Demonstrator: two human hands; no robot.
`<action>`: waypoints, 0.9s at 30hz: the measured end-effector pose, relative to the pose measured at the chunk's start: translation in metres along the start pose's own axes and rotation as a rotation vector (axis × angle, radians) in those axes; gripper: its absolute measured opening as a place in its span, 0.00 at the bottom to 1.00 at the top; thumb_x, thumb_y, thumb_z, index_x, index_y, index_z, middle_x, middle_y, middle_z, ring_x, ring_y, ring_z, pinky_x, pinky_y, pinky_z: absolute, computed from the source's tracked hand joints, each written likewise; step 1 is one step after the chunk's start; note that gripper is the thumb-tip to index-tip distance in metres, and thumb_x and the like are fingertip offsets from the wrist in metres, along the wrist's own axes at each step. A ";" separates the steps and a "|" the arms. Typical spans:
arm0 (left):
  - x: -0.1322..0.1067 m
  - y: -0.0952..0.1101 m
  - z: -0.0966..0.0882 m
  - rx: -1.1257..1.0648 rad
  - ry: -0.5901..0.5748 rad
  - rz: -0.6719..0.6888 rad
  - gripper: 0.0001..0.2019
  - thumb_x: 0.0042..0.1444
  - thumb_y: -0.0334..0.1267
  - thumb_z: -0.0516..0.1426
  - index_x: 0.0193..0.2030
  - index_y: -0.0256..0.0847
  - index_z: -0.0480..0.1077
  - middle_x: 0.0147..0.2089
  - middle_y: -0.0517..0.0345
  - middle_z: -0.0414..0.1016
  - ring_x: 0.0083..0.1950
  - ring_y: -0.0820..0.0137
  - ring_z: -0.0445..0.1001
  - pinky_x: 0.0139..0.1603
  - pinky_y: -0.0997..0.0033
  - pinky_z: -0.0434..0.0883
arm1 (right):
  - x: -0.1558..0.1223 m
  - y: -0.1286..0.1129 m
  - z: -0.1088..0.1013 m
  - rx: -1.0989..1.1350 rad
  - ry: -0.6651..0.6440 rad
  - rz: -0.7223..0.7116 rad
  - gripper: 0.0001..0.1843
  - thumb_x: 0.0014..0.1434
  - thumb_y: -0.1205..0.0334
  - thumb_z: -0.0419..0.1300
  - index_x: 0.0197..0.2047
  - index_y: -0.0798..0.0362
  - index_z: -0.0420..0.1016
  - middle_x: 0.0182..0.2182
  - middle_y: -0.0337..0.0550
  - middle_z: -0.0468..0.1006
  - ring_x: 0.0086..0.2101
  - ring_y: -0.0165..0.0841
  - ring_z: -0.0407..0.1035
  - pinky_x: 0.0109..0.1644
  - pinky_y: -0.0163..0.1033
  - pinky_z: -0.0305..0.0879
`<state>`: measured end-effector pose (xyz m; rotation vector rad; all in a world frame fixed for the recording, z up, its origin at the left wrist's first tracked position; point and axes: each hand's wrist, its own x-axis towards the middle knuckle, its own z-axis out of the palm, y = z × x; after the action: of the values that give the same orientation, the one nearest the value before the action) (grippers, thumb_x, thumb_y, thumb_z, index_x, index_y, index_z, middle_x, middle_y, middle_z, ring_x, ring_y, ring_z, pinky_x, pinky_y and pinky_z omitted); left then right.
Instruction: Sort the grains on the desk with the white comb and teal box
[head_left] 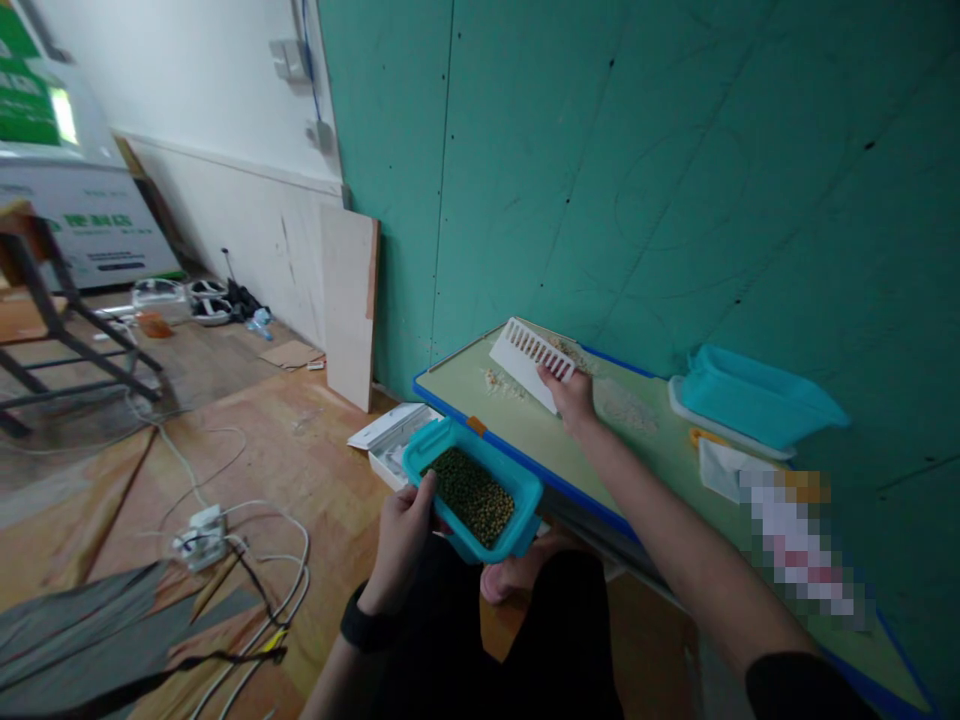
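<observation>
My left hand [403, 545] grips the near rim of a teal plastic box [517, 530] filled with small green beans [472, 495], held in the air beside the table's left edge. My right hand [574, 398] reaches out over the green table [525, 435] and holds the near end of a white slotted tray [525, 355], which is tilted against the tabletop. Pale grains lie scattered around the tray [622, 405].
A teal container upside down on a white lid [750, 400] sits at the table's far right by the green wall. On the wooden floor are a white box [390, 440], a power strip with cables [202, 535], a leaning board [349, 305] and a metal frame [67, 330].
</observation>
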<state>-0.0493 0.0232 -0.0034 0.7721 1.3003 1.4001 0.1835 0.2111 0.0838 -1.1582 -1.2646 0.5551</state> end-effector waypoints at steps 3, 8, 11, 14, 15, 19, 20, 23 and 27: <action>-0.003 -0.002 -0.005 -0.002 -0.014 -0.001 0.33 0.44 0.71 0.65 0.18 0.39 0.68 0.16 0.57 0.70 0.19 0.70 0.69 0.22 0.71 0.67 | 0.013 0.003 0.015 0.043 -0.033 0.052 0.17 0.44 0.52 0.72 0.33 0.55 0.81 0.32 0.46 0.85 0.37 0.41 0.80 0.47 0.46 0.75; -0.004 -0.003 -0.011 0.011 -0.006 -0.002 0.33 0.45 0.71 0.64 0.18 0.39 0.69 0.16 0.57 0.70 0.19 0.70 0.68 0.22 0.72 0.67 | 0.018 0.006 0.022 0.069 -0.098 0.088 0.14 0.45 0.56 0.72 0.34 0.55 0.80 0.32 0.45 0.85 0.40 0.41 0.80 0.49 0.47 0.75; -0.003 -0.002 -0.011 0.018 0.001 -0.005 0.33 0.45 0.71 0.64 0.18 0.39 0.69 0.16 0.56 0.70 0.19 0.70 0.68 0.22 0.72 0.67 | 0.016 0.006 0.023 0.112 -0.128 0.107 0.14 0.45 0.58 0.73 0.34 0.55 0.80 0.34 0.45 0.85 0.41 0.41 0.80 0.50 0.47 0.75; -0.003 -0.001 -0.011 0.001 0.011 -0.018 0.33 0.43 0.72 0.65 0.17 0.40 0.69 0.16 0.56 0.70 0.19 0.70 0.68 0.22 0.72 0.67 | 0.014 0.005 0.025 0.149 -0.136 0.118 0.15 0.44 0.58 0.73 0.35 0.55 0.80 0.36 0.46 0.85 0.42 0.40 0.80 0.51 0.47 0.74; -0.004 -0.001 -0.011 -0.007 0.010 -0.024 0.33 0.43 0.71 0.65 0.17 0.40 0.69 0.16 0.57 0.70 0.19 0.70 0.68 0.22 0.72 0.67 | 0.013 0.005 0.026 0.157 -0.140 0.115 0.15 0.44 0.58 0.73 0.36 0.55 0.80 0.36 0.46 0.86 0.42 0.40 0.80 0.51 0.47 0.74; -0.004 -0.001 -0.011 -0.012 0.009 -0.024 0.32 0.44 0.70 0.65 0.18 0.40 0.69 0.17 0.58 0.70 0.20 0.70 0.68 0.22 0.73 0.67 | 0.012 0.002 0.031 0.189 -0.151 0.116 0.16 0.43 0.58 0.74 0.35 0.55 0.80 0.35 0.45 0.85 0.40 0.39 0.80 0.51 0.47 0.75; -0.004 -0.002 -0.011 -0.006 0.009 -0.021 0.32 0.44 0.70 0.65 0.18 0.40 0.69 0.16 0.58 0.70 0.19 0.71 0.68 0.22 0.73 0.66 | 0.012 0.001 0.033 0.195 -0.156 0.123 0.17 0.42 0.58 0.74 0.35 0.55 0.80 0.34 0.45 0.85 0.39 0.39 0.80 0.50 0.47 0.75; -0.003 -0.003 -0.011 0.002 0.000 -0.017 0.32 0.44 0.71 0.65 0.18 0.39 0.69 0.16 0.59 0.69 0.19 0.72 0.67 0.21 0.73 0.65 | 0.013 -0.001 0.035 0.208 -0.186 0.158 0.18 0.42 0.58 0.75 0.36 0.54 0.79 0.33 0.44 0.85 0.38 0.40 0.80 0.49 0.48 0.76; -0.003 -0.003 -0.011 -0.002 -0.003 -0.010 0.32 0.45 0.70 0.65 0.18 0.39 0.68 0.16 0.59 0.68 0.19 0.73 0.65 0.21 0.73 0.65 | 0.013 -0.004 0.036 0.225 -0.219 0.184 0.21 0.41 0.55 0.77 0.37 0.54 0.79 0.35 0.45 0.86 0.40 0.40 0.80 0.50 0.48 0.76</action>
<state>-0.0582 0.0171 -0.0078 0.7655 1.2979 1.3921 0.1527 0.2339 0.0896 -1.0502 -1.2490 0.9583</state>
